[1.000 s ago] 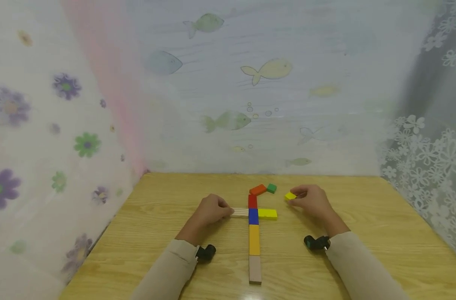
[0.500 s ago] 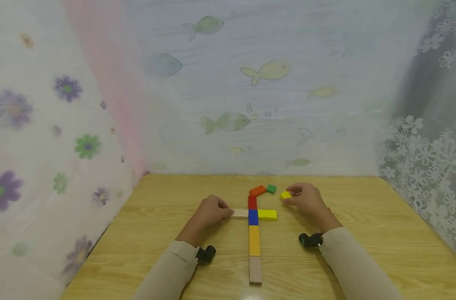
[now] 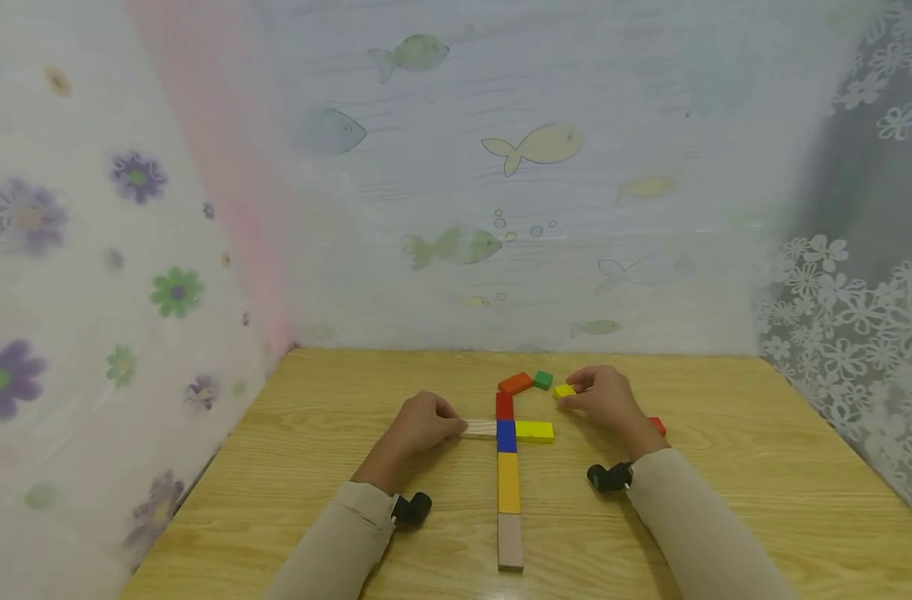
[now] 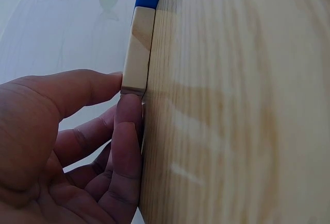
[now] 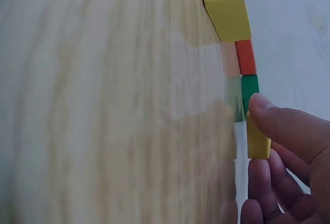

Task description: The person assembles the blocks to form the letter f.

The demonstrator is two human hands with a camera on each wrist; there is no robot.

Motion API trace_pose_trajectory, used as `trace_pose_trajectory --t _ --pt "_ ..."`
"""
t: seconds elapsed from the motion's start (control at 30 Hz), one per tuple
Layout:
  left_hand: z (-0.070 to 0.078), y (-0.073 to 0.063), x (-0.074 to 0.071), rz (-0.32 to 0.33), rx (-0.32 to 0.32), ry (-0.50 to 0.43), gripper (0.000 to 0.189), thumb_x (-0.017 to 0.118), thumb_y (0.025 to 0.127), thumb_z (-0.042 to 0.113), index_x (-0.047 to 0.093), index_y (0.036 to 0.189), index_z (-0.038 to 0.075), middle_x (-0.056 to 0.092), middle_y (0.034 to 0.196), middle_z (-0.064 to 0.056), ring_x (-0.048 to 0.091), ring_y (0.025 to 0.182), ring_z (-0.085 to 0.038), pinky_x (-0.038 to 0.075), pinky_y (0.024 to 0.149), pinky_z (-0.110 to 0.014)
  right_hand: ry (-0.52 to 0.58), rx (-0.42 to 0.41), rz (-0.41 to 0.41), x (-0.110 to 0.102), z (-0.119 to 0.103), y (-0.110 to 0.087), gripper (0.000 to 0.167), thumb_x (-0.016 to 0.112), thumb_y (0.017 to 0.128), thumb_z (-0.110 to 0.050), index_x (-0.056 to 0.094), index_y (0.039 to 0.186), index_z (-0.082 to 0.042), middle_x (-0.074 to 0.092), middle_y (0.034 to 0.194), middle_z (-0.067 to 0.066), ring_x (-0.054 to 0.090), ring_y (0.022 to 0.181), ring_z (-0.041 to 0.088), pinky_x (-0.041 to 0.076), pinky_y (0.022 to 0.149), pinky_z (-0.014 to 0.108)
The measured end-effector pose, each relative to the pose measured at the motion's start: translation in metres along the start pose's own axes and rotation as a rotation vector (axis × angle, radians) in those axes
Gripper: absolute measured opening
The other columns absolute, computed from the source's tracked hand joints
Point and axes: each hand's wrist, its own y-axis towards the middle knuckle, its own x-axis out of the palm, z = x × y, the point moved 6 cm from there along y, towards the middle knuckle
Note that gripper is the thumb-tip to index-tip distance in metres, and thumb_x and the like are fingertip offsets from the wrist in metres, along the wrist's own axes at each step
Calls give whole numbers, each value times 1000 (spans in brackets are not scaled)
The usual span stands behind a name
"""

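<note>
My left hand is at the outer end of a plain wooden block; in the left wrist view, thumb and forefinger tips hold that end. A small yellow block is pinched between thumb and fingers of my right hand, just right of a green block. An orange-red block lies left of the green one. Below it runs a column: a red block, a blue block, an orange-yellow block and a light brown block. A longer yellow block juts right from the blue one.
Another red block shows partly behind my right wrist. Wood-grain tabletop stretches around the blocks. A fish-printed sheet rises at the table's back edge, and flower-printed sheets stand at both sides.
My right hand has moved left with the small yellow block, closer to the green block. The red block behind the right wrist has come into view. My left hand stays put.
</note>
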Motion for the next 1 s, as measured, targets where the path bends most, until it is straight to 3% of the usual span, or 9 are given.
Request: trace_pose_trajectory --t 0.17,1.0 --pt "-6 18 -8 -24 17 -1 16 76 94 29 81 91 14 73 81 1 65 71 -16 55 67 -31 -12 28 17 4 -1 13 47 87 86 -27 72 124 -3 70 118 15 64 107 29 56 93 45" --pt "-5 18 -9 -12 24 2 16 77 93 28 81 89 13 73 79 2 65 70 -15 55 66 -30 -42 41 20 7 1 19 46 88 84 -29 73 119 -4 70 115 15 63 107 30 55 93 45"
